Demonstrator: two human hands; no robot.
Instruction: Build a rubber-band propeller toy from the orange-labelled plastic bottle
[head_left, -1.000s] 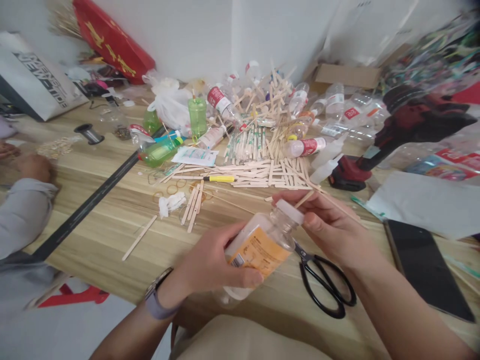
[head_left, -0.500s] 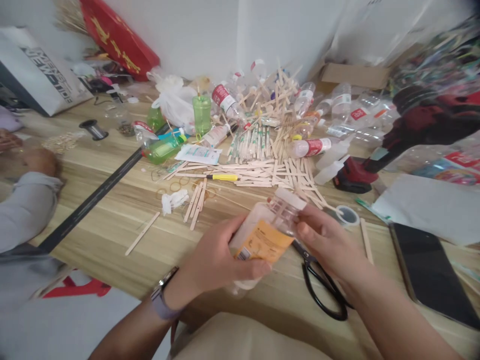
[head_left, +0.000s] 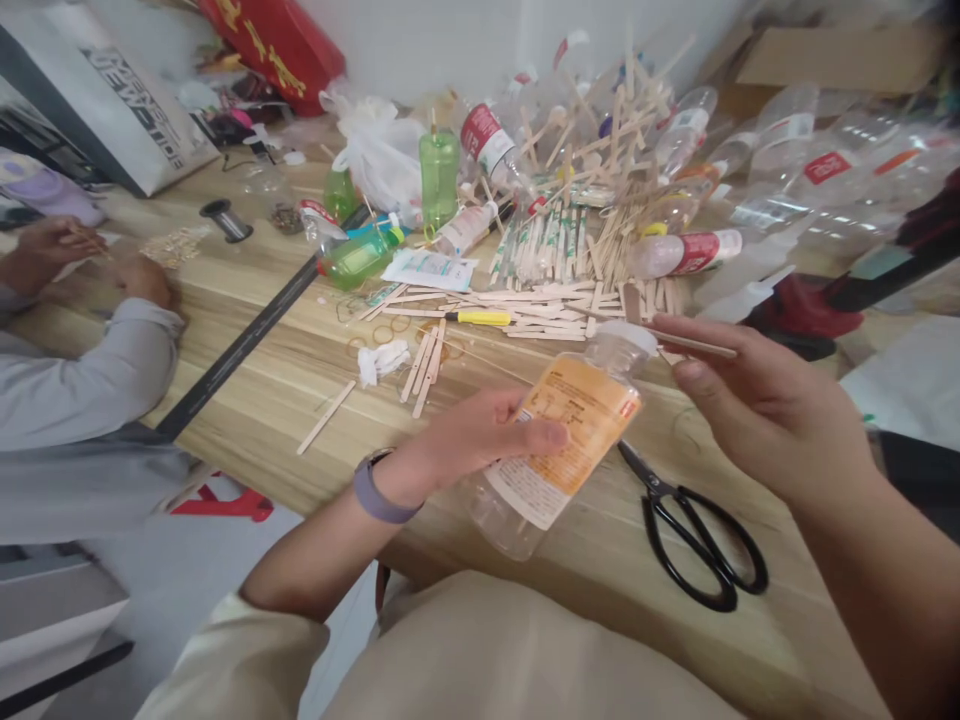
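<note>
My left hand (head_left: 480, 440) is wrapped round a clear plastic bottle (head_left: 517, 520) with an orange and white label. The bottle leans to the right, its white cap (head_left: 631, 340) uppermost. Beside the cap, my right hand (head_left: 750, 400) pinches a thin wooden stick (head_left: 697, 346) between thumb and fingers. The stick's far part runs past the cap; whether it touches the cap I cannot tell. Black-handled scissors (head_left: 686, 530) lie on the table below my right hand.
Wooden sticks (head_left: 525, 310), a yellow-handled tool (head_left: 484, 318) and green bottles (head_left: 439, 175) lie ahead. More clear bottles stand at the back right. At the left, a co-worker's hands (head_left: 142, 280) hold something small. A phone (head_left: 919, 480) is partly hidden behind my right forearm.
My right hand has come off the bottle's neck and now holds a thin wooden stick beside the cap. The bottle has turned, showing more of its label. The camera view has shifted.
</note>
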